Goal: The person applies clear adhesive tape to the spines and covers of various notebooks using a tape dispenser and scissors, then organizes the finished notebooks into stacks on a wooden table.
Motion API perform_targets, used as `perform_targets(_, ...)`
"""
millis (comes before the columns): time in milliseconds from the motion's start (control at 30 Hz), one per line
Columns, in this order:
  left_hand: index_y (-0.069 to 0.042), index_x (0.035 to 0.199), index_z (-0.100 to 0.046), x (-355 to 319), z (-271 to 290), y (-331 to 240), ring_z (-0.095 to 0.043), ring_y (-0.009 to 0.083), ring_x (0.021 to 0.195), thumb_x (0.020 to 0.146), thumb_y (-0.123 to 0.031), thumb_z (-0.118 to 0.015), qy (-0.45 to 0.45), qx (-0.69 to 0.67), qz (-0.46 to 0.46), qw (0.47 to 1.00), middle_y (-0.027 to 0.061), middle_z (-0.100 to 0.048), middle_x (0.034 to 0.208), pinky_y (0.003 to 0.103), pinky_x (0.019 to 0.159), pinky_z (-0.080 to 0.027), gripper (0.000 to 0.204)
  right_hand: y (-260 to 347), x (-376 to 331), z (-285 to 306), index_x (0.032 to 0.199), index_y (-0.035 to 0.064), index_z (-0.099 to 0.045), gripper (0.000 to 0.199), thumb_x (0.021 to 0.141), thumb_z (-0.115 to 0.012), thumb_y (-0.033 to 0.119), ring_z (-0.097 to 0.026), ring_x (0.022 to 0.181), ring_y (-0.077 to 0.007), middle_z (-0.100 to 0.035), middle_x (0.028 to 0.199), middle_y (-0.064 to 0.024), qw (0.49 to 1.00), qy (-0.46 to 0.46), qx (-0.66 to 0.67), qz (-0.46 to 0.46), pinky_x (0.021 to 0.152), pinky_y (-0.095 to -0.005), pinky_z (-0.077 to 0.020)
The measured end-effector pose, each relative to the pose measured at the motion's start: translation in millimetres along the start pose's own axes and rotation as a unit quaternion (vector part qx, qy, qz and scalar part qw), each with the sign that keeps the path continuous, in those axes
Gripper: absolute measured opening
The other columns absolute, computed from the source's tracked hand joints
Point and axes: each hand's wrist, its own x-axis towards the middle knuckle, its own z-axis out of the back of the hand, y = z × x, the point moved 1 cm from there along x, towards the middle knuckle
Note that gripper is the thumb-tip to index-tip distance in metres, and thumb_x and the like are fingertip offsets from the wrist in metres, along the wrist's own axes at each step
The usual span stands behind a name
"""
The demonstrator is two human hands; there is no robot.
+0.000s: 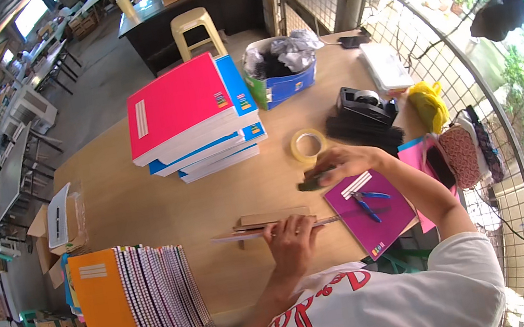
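Note:
My left hand [292, 245] is closed on a thin notebook [227, 238] seen nearly edge-on, its spiral edge toward the right. Brown cardboard strips [274, 216] lie just beyond it on the table. Raised over the table to the right, my right hand [344, 163] grips a small dark object [312, 183], too blurred to name. Below that hand a purple notebook [381, 213] lies flat, with blue-handled pliers [369, 204] on top. A roll of yellowish tape [308, 145] rests just beyond my right hand.
Pink and blue notebooks [177, 112] are stacked at the far left; orange spiral notebooks [109, 303] stand near left. Farther back is a box of crumpled plastic [283, 80]. A black tape dispenser [363, 105], yellow bundle [429, 106] and pouch [463, 156] line the right, beside wire mesh.

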Motion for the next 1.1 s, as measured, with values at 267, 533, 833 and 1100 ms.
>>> perform_targets(267,-0.019,0.087,-0.064,9.1,-0.4,-1.1,-0.058,0.0214,0.085,0.086,-0.038,-0.071,0.008,0.004,-0.04,0.999,-0.0028,-0.062,0.086,0.042,0.083,-0.034,0.02,-3.2,-48.7,-31.7,0.118,0.0031,-0.072,0.052,0.084,-0.068,0.043,-0.06,0.103,-0.0303,-0.068,0.11,-0.02,0.979,0.061,0.145,0.128,0.091,-0.0385,-0.0465)
perform_targets(533,-0.012,0.117,-0.055,13.3,2.8,2.4,-0.059,0.0284,0.1,0.076,-0.04,-0.081,0.002,-0.058,-0.059,0.997,0.0071,-0.061,0.109,0.045,0.086,-0.038,0.056,-7.7,-35.2,-36.7,0.128,0.0085,-0.068,0.063,0.086,-0.062,0.055,-0.061,0.108,-0.0327,-0.068,0.119,-0.0183,0.98,0.027,-0.199,0.01,0.097,-0.0391,-0.0449)
perform_targets(833,-0.013,0.133,-0.043,9.9,-4.8,8.2,-0.053,0.0302,0.118,0.075,-0.04,-0.083,-0.007,-0.07,-0.064,0.995,0.0141,-0.049,0.133,0.046,0.088,-0.04,0.075,21.8,-45.3,-16.4,0.117,-0.0044,-0.069,0.066,0.089,-0.056,0.055,-0.058,0.109,-0.0301,-0.067,0.115,-0.0198,0.986,-0.062,0.039,-0.149,0.099,-0.0409,-0.0407)
perform_targets(1100,-0.011,0.13,-0.048,13.6,11.4,7.1,-0.054,0.0297,0.114,0.076,-0.041,-0.081,-0.004,-0.062,-0.06,0.996,0.0119,-0.052,0.127,0.047,0.091,-0.037,0.07,13.6,-47.5,-49.4,0.141,0.0081,-0.056,0.068,0.092,-0.053,0.054,-0.053,0.109,-0.0328,-0.059,0.117,-0.0204,0.999,0.02,-0.005,0.037,0.102,-0.04,-0.0394)
